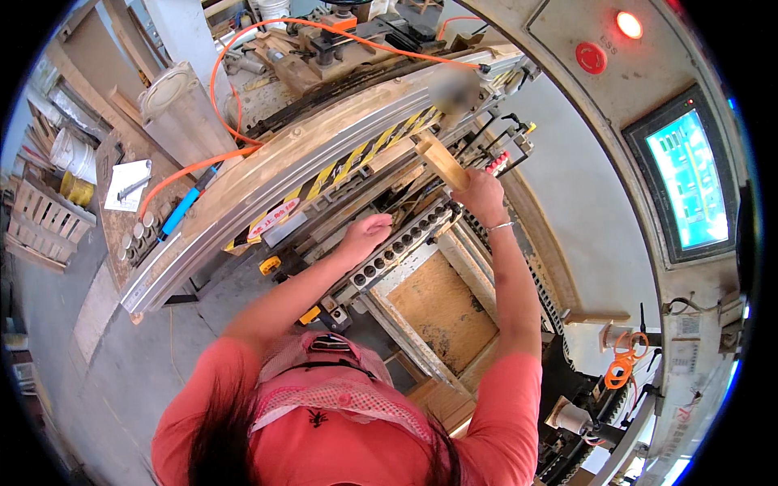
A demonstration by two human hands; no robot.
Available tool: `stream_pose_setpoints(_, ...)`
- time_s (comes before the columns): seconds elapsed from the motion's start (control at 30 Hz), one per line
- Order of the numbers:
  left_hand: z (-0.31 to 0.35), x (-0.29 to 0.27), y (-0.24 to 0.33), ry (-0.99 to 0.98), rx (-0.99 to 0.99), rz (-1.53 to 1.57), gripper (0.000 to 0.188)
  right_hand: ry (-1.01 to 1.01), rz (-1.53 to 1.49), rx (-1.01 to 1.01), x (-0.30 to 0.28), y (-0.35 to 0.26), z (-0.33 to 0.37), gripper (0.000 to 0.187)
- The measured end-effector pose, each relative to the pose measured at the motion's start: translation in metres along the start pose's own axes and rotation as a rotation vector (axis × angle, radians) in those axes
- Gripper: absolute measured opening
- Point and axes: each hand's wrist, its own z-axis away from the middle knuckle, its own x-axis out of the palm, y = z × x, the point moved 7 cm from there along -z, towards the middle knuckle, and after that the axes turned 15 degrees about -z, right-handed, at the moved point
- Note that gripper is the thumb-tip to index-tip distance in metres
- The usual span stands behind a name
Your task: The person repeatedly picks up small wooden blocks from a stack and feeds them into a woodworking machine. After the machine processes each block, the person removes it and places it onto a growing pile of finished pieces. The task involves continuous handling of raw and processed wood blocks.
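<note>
My right hand (484,199) grips the near end of a short, pale wooden piece (440,161). The piece points away from me, its far end close to the machine's striped guard beam. My left hand (366,240) is over the machine beside a metal rail with a row of round black knobs (379,263). Its fingers are loosely bent and apart from the wood, and nothing shows in them. Below the rail, between my arms, lies a frame around a worn brown board (442,312).
A wooden-topped beam with yellow-black striping (348,166) crosses ahead. An orange hose (212,85) loops over it to a blue air gun (178,212). At right stands a control panel with a lit screen (687,180) and red stop button (591,57). Paper (126,185) lies far left.
</note>
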Motion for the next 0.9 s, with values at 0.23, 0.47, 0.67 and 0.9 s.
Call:
stream_pose_setpoints(0.23, 0.008, 0.018, 0.005, -0.022, 0.016, -0.037, 0.033, -0.013, 0.141, 0.041, 0.034, 0.035, -0.055, 0.034)
stream_pose_setpoints(0.47, 0.027, -0.003, -0.001, 0.007, -0.03, 0.119, 0.031, -0.073, 0.084, 0.013, 0.035, 0.035, -0.056, 0.037)
stream_pose_setpoints(0.67, 0.029, 0.004, 0.015, -0.105, -0.082, 0.316, 0.049, -0.361, -0.244, 0.078, -0.003, -0.02, 0.033, 0.041)
stream_pose_setpoints(0.9, 0.044, 0.036, 0.017, -0.266, -0.115, 0.482, 0.046, -0.609, -0.663, 0.034, 0.024, -0.056, 0.107, 0.053)
